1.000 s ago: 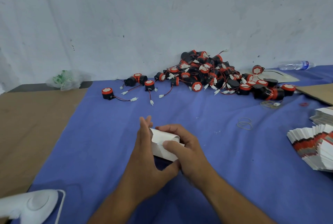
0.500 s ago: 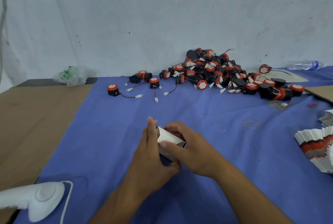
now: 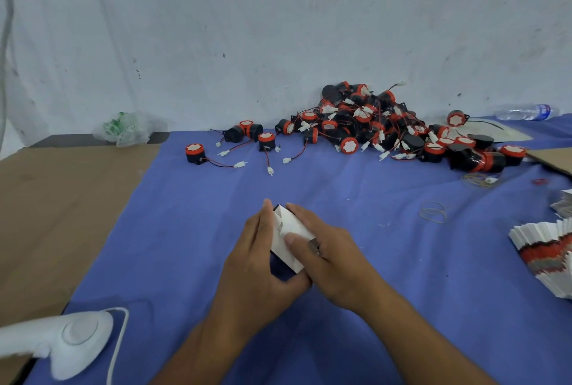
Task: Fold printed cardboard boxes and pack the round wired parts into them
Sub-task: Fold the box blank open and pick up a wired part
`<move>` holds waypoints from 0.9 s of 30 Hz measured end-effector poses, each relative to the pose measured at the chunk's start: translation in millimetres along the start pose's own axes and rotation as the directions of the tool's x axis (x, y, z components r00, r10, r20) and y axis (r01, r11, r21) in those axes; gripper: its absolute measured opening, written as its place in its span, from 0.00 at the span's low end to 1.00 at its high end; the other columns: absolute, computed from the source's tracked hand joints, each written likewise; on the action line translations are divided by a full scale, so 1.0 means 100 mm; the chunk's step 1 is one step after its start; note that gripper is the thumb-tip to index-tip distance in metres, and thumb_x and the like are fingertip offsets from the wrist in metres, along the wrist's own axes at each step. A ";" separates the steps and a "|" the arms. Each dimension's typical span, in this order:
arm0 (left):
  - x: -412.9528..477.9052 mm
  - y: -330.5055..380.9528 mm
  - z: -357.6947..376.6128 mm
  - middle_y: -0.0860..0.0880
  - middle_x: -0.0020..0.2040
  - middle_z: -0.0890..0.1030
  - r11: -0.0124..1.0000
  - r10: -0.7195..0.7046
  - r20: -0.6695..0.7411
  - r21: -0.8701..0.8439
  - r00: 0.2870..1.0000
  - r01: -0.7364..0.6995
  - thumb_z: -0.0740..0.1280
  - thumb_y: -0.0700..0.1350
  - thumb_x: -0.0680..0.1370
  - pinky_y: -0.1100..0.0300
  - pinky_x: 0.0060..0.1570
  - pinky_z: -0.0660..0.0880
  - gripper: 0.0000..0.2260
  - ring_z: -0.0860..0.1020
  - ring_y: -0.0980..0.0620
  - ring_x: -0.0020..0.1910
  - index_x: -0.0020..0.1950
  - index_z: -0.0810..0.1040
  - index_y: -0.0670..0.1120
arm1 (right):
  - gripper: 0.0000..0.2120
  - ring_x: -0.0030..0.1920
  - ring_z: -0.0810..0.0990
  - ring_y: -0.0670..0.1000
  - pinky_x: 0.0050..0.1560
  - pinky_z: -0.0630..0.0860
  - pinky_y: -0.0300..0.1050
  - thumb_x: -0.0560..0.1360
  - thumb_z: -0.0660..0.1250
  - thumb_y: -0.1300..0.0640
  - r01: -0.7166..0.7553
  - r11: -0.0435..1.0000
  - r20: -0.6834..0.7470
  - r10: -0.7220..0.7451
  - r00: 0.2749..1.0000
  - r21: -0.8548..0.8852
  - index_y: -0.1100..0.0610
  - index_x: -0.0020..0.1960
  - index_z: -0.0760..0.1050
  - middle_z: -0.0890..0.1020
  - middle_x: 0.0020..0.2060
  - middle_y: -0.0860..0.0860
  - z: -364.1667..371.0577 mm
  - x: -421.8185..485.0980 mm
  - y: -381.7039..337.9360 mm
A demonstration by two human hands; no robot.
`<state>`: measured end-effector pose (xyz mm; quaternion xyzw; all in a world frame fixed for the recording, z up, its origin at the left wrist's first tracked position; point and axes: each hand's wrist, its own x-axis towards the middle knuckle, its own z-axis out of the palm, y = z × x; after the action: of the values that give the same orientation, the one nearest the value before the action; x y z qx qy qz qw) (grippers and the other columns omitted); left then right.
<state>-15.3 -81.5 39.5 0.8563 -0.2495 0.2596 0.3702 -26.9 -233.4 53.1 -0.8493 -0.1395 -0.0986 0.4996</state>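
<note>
Left hand point(image 3: 257, 264): box point(image 3: 289, 237) is gripped at its side, thumb wrapped beneath.
Right hand point(image 3: 337, 261): clamped over box, thumb pressed on top.
Parts point(image 3: 371, 124): piled well beyond.

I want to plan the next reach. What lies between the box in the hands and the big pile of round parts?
Only bare blue cloth, as the head view shows; the box and the pile do not touch.
</note>
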 end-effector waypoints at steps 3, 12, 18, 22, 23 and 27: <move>-0.01 0.00 0.00 0.47 0.64 0.75 1.000 0.022 -0.006 0.015 1.000 -0.022 0.68 0.57 0.68 0.71 0.53 0.70 0.40 0.75 0.55 0.59 0.74 0.67 0.37 | 0.20 0.47 0.81 0.45 0.46 0.76 0.37 0.83 0.61 0.50 0.013 0.999 -0.015 -0.013 1.000 -0.036 0.48 0.74 0.68 0.83 0.50 0.45 0.01 0.00 0.03; -0.02 -0.01 0.01 0.45 0.63 0.78 0.996 0.067 -0.039 0.060 0.997 -0.064 0.68 0.56 0.69 0.60 0.51 0.79 0.34 0.79 0.51 0.59 0.69 0.73 0.36 | 0.22 0.65 0.73 0.39 0.65 0.71 0.38 0.84 0.60 0.53 0.001 1.000 -0.051 -0.002 0.999 -0.021 0.44 0.77 0.65 0.75 0.65 0.41 0.05 0.02 0.06; -0.03 -0.02 0.01 0.42 0.64 0.78 0.992 0.070 -0.010 0.110 0.998 -0.068 0.67 0.58 0.70 0.55 0.50 0.81 0.35 0.79 0.46 0.60 0.68 0.74 0.34 | 0.19 0.66 0.72 0.37 0.65 0.72 0.37 0.84 0.57 0.51 -0.065 0.986 -0.003 0.067 0.998 0.150 0.45 0.75 0.68 0.72 0.66 0.37 0.01 0.04 0.04; -0.05 -0.01 0.03 0.40 0.64 0.77 0.986 0.081 0.021 0.143 0.997 -0.083 0.68 0.57 0.70 0.53 0.48 0.82 0.35 0.80 0.44 0.59 0.67 0.74 0.33 | 0.18 0.65 0.74 0.39 0.64 0.74 0.39 0.83 0.61 0.54 -0.069 0.976 -0.046 0.080 0.996 0.208 0.46 0.72 0.72 0.74 0.66 0.37 0.05 0.03 0.03; -0.06 -0.02 0.04 0.39 0.64 0.77 0.986 0.075 0.030 0.146 0.997 -0.079 0.70 0.56 0.69 0.51 0.48 0.82 0.35 0.80 0.42 0.60 0.67 0.74 0.32 | 0.18 0.66 0.74 0.39 0.64 0.74 0.38 0.83 0.62 0.55 -0.057 0.981 -0.064 0.070 0.995 0.187 0.46 0.72 0.73 0.75 0.66 0.37 0.06 0.03 0.03; -0.05 -0.04 0.05 0.38 0.65 0.77 0.984 0.084 0.039 0.153 0.996 -0.089 0.68 0.56 0.70 0.50 0.47 0.82 0.34 0.80 0.42 0.60 0.67 0.74 0.33 | 0.18 0.65 0.74 0.38 0.63 0.73 0.35 0.82 0.64 0.60 -0.058 0.975 -0.080 0.077 0.994 0.216 0.48 0.71 0.75 0.75 0.65 0.37 0.07 0.04 0.03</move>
<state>-15.3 -81.4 31.4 0.8748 -0.2717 0.2802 0.2870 -22.2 -227.9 48.1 -0.7899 -0.0981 -0.1032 0.5964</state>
